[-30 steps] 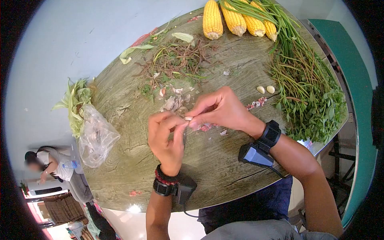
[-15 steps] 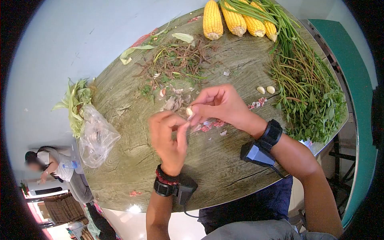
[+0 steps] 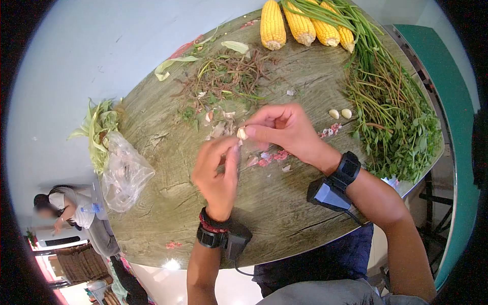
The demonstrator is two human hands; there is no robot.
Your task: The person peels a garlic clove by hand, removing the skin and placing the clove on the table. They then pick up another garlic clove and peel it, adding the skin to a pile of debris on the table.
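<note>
A pale garlic clove (image 3: pixel 242 133) is pinched between the thumb and forefinger of my right hand (image 3: pixel 287 131), above the table. My left hand (image 3: pixel 216 170) comes up from below, its thumb and forefinger closed at the clove's lower end, where a scrap of skin seems to show. Under and behind the fingers lie papery garlic skins (image 3: pixel 222 127). Two peeled garlic cloves (image 3: pixel 340 113) rest to the right of my right hand.
Several corn cobs (image 3: pixel 273 28) lie at the far edge beside a long heap of leafy green stems (image 3: pixel 394 117). Trimmed stem scraps (image 3: pixel 231 76) are piled beyond my hands. A clear plastic bag (image 3: pixel 124 175) and corn husks (image 3: pixel 99 127) sit left. Another person (image 3: pixel 76 211) is in the background.
My left forefinger and thumb have shifted slightly up against the clove. The clove is turned and shows more plainly in my right fingertips.
</note>
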